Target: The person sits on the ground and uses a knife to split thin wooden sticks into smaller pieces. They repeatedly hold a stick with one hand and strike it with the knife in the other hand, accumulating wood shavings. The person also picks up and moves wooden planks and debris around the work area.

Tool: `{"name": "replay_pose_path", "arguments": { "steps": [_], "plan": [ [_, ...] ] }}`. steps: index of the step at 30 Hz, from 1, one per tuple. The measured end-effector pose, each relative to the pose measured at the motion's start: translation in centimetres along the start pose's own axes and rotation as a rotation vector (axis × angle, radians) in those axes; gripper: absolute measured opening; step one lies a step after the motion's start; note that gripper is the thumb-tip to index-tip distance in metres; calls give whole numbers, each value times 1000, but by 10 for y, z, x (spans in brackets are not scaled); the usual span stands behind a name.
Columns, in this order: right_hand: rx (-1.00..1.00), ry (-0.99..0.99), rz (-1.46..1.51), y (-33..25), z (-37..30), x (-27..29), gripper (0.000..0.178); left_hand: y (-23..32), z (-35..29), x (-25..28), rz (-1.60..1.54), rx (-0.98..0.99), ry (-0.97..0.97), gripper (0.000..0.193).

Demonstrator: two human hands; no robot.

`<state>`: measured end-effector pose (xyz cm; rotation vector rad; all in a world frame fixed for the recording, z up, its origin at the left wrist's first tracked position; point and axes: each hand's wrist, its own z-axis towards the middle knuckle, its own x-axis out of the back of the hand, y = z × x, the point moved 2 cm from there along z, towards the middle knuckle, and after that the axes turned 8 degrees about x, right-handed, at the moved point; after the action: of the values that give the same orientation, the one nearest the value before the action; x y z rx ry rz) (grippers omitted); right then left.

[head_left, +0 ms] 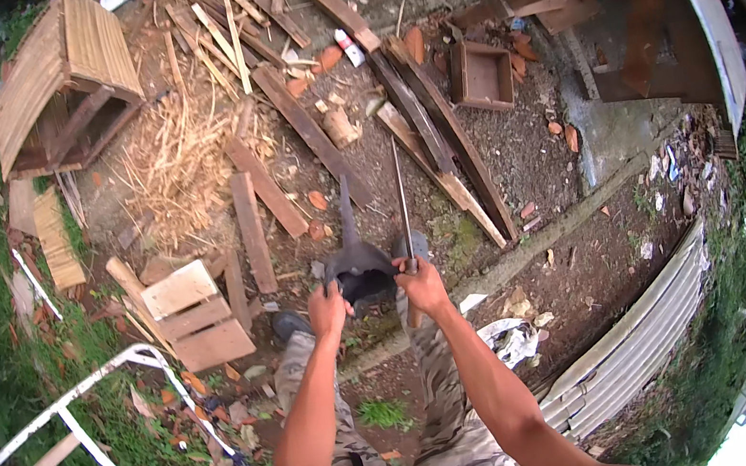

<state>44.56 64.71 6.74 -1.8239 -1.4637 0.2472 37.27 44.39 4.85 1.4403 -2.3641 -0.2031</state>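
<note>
Two hands (332,310) (424,287) — dark piece (356,260), slim tool (402,200)

Planks (450,125) lie ahead of my right hand (424,287), shavings (185,169) to their left, corrugated sheets (636,331) to my right

Dark object (357,256) is filling the gap between left hand (331,313) and right hand (421,285); thin rod (402,195) is projecting forward from the right. Long planks (451,130) are blocking the way forward-right; slatted wooden piece (203,324) is obstructing leftward reach. Brown soil (581,267) farther right is leaving passage.
</note>
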Motion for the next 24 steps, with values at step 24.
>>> {"name": "replay_pose_path", "arguments": {
  "steps": [24],
  "plan": [
    [101,1,-695,107,218,95,33,-2,159,-164,383,-201,-132,53]
  ]
}}
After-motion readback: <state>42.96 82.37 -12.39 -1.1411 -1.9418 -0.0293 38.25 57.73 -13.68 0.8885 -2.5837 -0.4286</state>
